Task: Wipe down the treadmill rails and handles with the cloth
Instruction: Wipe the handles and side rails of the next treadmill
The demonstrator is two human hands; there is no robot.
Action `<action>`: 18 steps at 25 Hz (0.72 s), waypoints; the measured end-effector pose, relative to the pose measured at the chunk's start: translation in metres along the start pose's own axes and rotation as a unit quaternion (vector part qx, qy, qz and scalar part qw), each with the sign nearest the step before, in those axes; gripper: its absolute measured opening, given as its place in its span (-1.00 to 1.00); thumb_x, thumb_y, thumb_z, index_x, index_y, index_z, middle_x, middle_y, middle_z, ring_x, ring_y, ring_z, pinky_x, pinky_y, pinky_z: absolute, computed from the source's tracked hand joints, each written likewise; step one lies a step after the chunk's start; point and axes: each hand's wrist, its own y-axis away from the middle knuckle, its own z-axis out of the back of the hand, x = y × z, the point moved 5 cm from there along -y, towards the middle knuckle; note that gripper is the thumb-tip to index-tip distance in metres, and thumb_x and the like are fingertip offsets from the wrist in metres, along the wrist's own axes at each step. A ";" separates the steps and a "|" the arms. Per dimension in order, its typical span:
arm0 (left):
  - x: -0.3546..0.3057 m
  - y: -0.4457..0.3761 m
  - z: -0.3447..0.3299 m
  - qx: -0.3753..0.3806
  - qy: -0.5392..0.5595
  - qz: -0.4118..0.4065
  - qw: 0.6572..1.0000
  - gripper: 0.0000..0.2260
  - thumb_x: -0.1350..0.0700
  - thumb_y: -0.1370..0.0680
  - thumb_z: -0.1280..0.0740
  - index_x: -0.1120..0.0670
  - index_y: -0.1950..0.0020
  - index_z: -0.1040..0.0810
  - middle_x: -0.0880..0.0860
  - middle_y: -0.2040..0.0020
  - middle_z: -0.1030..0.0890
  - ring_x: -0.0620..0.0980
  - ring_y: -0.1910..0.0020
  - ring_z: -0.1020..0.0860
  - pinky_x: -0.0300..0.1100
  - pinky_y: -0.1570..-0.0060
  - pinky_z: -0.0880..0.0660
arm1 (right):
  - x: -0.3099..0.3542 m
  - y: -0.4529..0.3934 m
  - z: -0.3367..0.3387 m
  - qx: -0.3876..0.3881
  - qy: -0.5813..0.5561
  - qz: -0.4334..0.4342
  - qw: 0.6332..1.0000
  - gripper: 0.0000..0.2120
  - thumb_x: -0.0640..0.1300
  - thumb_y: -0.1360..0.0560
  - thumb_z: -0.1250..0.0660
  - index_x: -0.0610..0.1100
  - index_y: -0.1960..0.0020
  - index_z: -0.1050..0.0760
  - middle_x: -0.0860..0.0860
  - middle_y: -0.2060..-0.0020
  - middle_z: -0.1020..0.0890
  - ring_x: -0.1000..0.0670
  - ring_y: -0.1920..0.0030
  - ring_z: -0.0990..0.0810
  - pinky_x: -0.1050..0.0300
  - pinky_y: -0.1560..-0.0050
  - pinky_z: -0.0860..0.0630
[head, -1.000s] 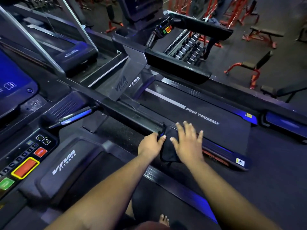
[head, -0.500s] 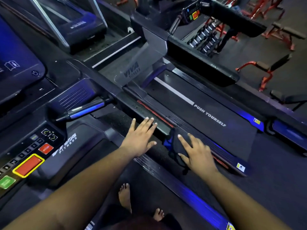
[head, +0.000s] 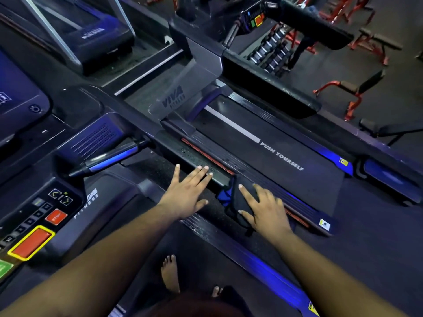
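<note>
1. Two hands that lay side by side on the cloth (head: 243, 200) a second ago are now apart: the left hand (head: 186, 194) has let go of it and moved left, while the right hand (head: 266, 209) has stayed on it.
2. Left hand: flat and spread, holding nothing, its fingertips (head: 203, 169) resting on the near edge of the rail (head: 194, 156) of the next treadmill, just left of the cloth.
3. Right hand: fingers straight and splayed, pressing the dark cloth down from above rather than gripping it; whether the thumb tucks under a fold cannot be told.
4. Cloth: it sits where the raised rail ends and the lower side strip (head: 295, 202) beside the belt (head: 286, 161) begins, with part of it hanging over the near edge. Compared with a second ago it has slid a little toward the near right, down along the strip.
5. Between half a second ago and now the hands have barely moved; only the view has shifted slightly.
6. What this suggests for the task: wiping has become a one-handed job, with the left hand probably serving as a brace while the person leans across from the near treadmill.
7. The rail under the left fingertips shows pale specks, so that stretch may still need a pass. The far handles (head: 270, 88) are well away from both hands and look untouched.
</note>
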 end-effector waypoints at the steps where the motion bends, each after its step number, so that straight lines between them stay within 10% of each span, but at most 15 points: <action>1: 0.000 0.001 0.001 -0.001 0.006 0.001 1.000 -0.25 -0.26 -0.61 -0.12 0.00 -0.62 0.20 -0.02 -0.64 0.18 -0.07 -0.60 0.21 0.42 -0.45 0.21 | 0.011 -0.012 0.001 0.005 0.002 -0.009 1.000 -0.27 0.33 -0.54 -0.16 0.17 -0.59 0.06 -0.13 -0.44 -0.38 -0.17 -0.36 -0.41 -0.16 -0.13 -0.47; 18: 0.117 0.004 0.020 -0.019 -0.017 0.110 0.994 -0.22 -0.28 -0.59 -0.16 -0.01 -0.63 0.17 -0.05 -0.64 0.17 -0.07 -0.61 0.14 0.49 -0.40 0.23 | 0.129 -0.141 0.018 0.033 -0.026 0.036 0.998 -0.28 0.23 -0.58 -0.20 0.19 -0.58 0.13 -0.16 -0.56 -0.17 -0.21 -0.50 -0.24 -0.30 -0.29 -0.38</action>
